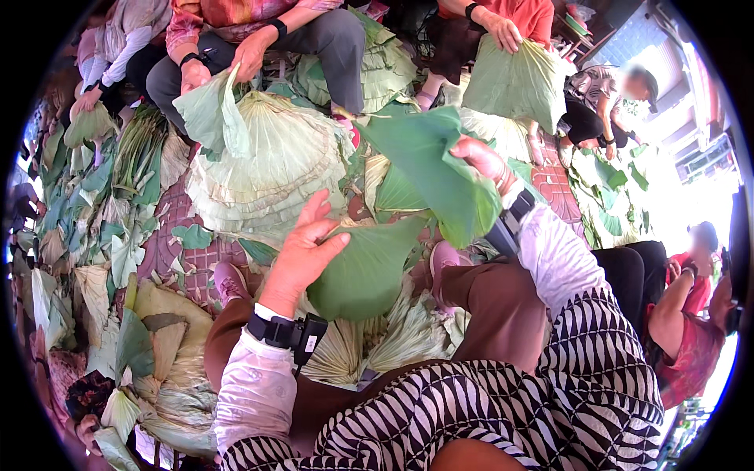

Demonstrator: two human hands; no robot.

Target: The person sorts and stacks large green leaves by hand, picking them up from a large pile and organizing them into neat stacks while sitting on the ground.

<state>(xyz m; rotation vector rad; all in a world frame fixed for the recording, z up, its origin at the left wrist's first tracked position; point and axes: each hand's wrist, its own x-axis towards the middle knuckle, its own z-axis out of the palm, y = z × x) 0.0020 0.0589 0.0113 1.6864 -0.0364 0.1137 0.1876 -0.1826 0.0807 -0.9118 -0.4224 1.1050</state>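
Note:
My right hand [481,161] is closed on a large green lotus leaf [428,161], pinching it near its right edge and holding it up in front of me. My left hand [305,245] is raised with thumb and fingers apart and nothing between them. Just right of its thumb is another green lotus leaf [365,271], over my lap; I cannot tell whether the hand touches it. Below, between my knees, lie pale dried lotus leaves [400,334]. A wide stack of pale leaves [263,169] stands on the ground ahead.
Across from me a seated person's hands [247,55] hold a folded leaf [216,114]. At the upper right another person holds a leaf [514,82] over a pile. Leaf heaps [110,204] cover the left side, over red paving [177,243]. More people sit at the right.

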